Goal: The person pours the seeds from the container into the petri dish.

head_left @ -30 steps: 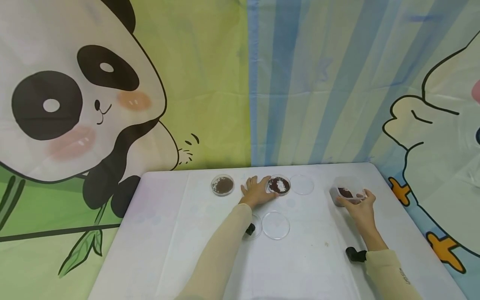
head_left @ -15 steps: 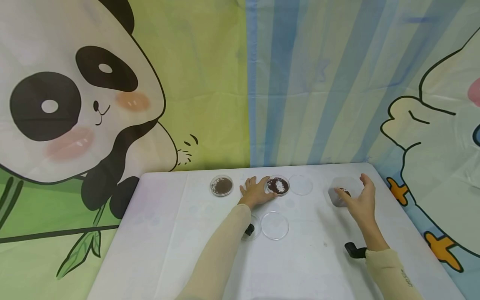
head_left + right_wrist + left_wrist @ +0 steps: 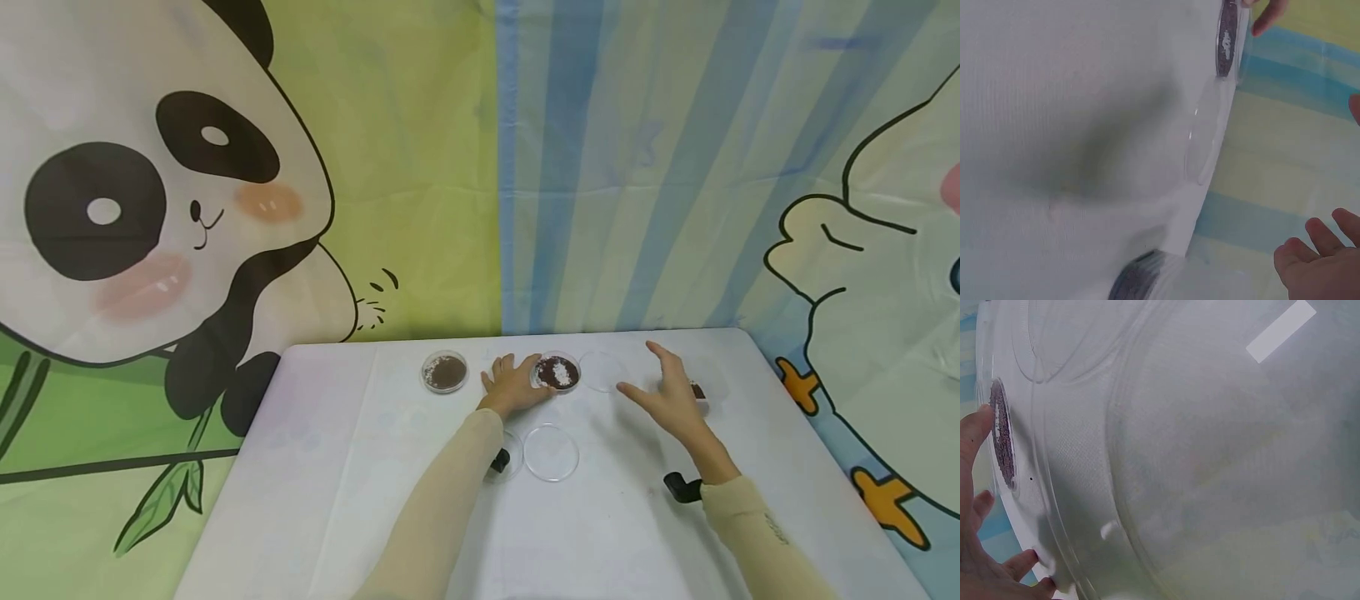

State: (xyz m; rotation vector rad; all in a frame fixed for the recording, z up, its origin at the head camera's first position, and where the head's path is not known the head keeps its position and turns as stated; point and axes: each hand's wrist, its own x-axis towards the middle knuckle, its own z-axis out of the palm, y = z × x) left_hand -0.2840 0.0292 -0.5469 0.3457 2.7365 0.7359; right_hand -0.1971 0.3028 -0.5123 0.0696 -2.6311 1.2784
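In the head view, my left hand holds the edge of a petri dish between thumb and forefinger; its other fingers spread over the table. Dark crumbly material topped with a white powder patch fills this dish. The left wrist view shows the same dish edge-on beside the thumb. My right hand hovers with fingers apart and holds nothing, between a clear round lid and a clear plastic box. Dark material shows in the box, which the right hand partly hides.
Another petri dish with brown material and white specks stands at the back left. Nearer the front lie a clear round dish or lid and a second one, partly behind my left sleeve. A printed cloth hangs behind the table.
My right hand has let go of the plastic box and moved left toward the clear lid, fingers spread. The left hand has stayed at its dish.
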